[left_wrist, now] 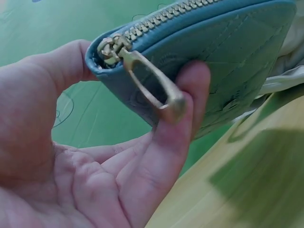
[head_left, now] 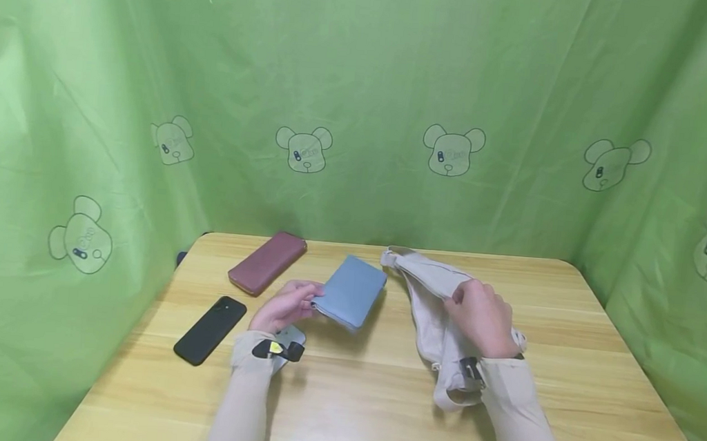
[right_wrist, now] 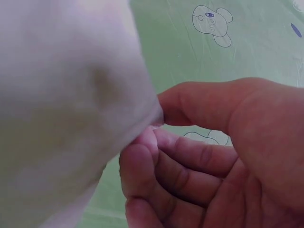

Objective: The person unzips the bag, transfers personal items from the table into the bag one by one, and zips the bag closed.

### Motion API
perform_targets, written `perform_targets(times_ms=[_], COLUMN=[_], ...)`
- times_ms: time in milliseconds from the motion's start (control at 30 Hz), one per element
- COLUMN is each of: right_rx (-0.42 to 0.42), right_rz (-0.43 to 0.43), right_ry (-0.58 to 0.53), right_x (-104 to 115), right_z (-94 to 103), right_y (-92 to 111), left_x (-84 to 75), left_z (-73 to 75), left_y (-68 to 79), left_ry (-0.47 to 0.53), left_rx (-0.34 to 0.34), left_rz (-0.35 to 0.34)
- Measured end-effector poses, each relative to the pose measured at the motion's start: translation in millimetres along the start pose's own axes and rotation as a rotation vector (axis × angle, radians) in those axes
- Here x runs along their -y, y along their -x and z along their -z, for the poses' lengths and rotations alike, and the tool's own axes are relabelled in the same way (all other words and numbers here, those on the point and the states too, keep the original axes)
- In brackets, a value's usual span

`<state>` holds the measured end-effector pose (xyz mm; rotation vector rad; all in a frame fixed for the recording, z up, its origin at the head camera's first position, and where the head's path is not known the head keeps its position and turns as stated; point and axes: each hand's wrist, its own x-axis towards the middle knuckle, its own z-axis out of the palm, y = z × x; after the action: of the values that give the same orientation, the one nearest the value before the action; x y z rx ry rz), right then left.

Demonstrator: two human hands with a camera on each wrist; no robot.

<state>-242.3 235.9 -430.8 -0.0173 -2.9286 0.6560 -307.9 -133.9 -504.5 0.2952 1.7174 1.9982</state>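
A blue zip wallet (head_left: pixel 351 291) is held above the table by my left hand (head_left: pixel 287 305), which pinches one end between thumb and fingers. In the left wrist view the wallet (left_wrist: pixel 228 61) shows a quilted side, a metal zip and a gold pull lying against a finger. My right hand (head_left: pixel 484 317) pinches the edge of a pale fabric bag (head_left: pixel 430 316) lying on the table to the wallet's right. Up close in the right wrist view, the bag's cloth (right_wrist: pixel 71 118) is taut between thumb and curled fingers. The bag's inside is hidden.
A maroon long wallet (head_left: pixel 268 262) lies at the back left of the wooden table (head_left: pixel 351 414). In front of it is a black phone (head_left: pixel 210 330). A light-coloured phone (head_left: pixel 290 337) is partly covered by my left wrist. Green curtains (head_left: pixel 378 63) enclose the back and sides.
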Motion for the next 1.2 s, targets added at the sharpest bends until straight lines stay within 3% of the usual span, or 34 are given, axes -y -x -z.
perform_targets(times_ms=[300, 567, 1000, 1200], right_rx=[-0.012, -0.007, 0.002, -0.007], right_rz=[0.005, 0.017, 0.049, 0.071], right_ry=[0.001, 0.001, 0.01, 0.012], right_x=[-1, 0, 2, 4], right_z=[0.3, 0.2, -1.7, -3.6], right_y=[0, 1, -1, 0], left_x=[2.3, 9.0, 22.2, 32.3], left_z=[-27.5, -52.0, -78.6, -95.0], left_y=[-11.7, -21.7, -33.6, -37.9], left_ry=[-0.018, -0.026, 0.067, 0.085], left_rx=[0.041, 0.019, 0.029, -0.008], left_rz=[0.036, 0.08, 0.101, 0.103])
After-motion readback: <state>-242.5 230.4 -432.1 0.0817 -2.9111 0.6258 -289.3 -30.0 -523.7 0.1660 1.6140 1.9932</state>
